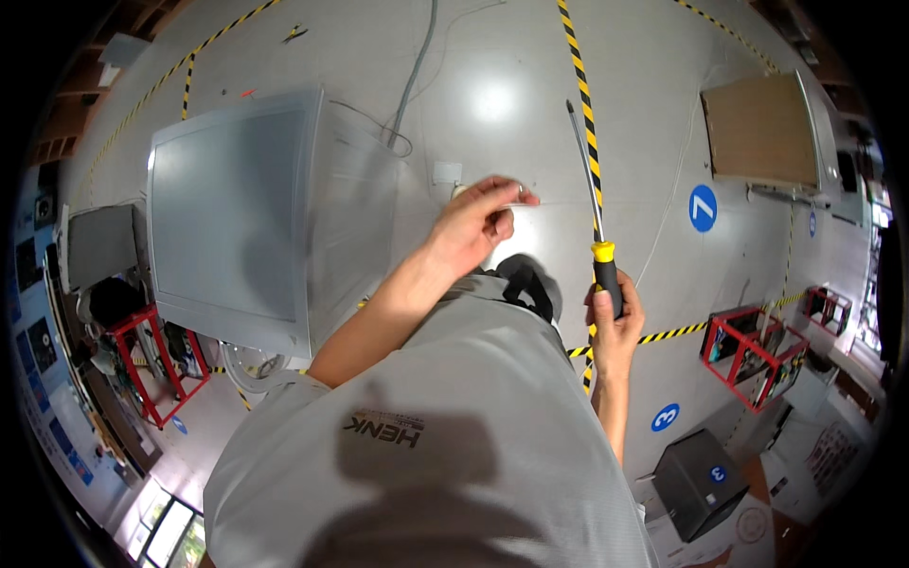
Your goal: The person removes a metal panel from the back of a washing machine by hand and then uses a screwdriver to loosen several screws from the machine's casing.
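My right hand (615, 317) is wrapped round the black and yellow handle of a long screwdriver (589, 175). The shaft points away from me and a little to the left, with its tip free in the air. In front of my body, my left hand (473, 225) is closed in a pinch. A small shiny bit shows at its fingertips, too small to name. To the left of that hand stands a large white boxy appliance (232, 208) with a flat grey top. A round clear door (251, 364) sticks out at its near side.
A grey hose (417, 76) and a thin cable lie on the floor behind the appliance. Pliers (295, 34) lie at the far left. Black and yellow tape (578, 57) marks the floor. Red-framed racks (753, 355), a brown-sided box (762, 133) and a dark box (701, 485) stand right.
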A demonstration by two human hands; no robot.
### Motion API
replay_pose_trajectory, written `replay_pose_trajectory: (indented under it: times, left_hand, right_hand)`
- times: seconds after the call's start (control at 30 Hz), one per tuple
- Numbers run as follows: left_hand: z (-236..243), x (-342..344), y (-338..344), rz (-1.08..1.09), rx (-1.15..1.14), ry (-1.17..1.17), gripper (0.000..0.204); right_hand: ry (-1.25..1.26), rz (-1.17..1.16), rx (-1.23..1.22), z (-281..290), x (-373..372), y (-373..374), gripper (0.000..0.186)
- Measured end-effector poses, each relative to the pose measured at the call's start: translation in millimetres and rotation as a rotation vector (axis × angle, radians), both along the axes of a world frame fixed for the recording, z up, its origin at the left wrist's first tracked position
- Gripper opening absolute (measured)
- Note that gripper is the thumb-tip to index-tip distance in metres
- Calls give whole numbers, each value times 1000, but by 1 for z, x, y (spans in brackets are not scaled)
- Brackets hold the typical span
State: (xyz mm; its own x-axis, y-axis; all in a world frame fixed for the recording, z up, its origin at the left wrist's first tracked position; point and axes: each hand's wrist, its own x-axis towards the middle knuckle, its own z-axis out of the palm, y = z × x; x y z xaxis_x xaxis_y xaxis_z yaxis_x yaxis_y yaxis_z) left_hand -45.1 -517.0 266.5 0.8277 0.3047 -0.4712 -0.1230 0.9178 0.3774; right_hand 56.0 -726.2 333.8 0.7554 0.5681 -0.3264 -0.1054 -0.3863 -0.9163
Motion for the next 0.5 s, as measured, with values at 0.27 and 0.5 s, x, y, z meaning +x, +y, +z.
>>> replay_pose_trajectory:
  times: [0.27,0.5]
  left_hand:
    - [29,88,171,331,-64,-76,8]
    - [17,153,282,600,-43,44,7]
  right_hand:
    - [74,278,-27,5,128,132,36]
    - [79,564,-24,-35,262,285,30]
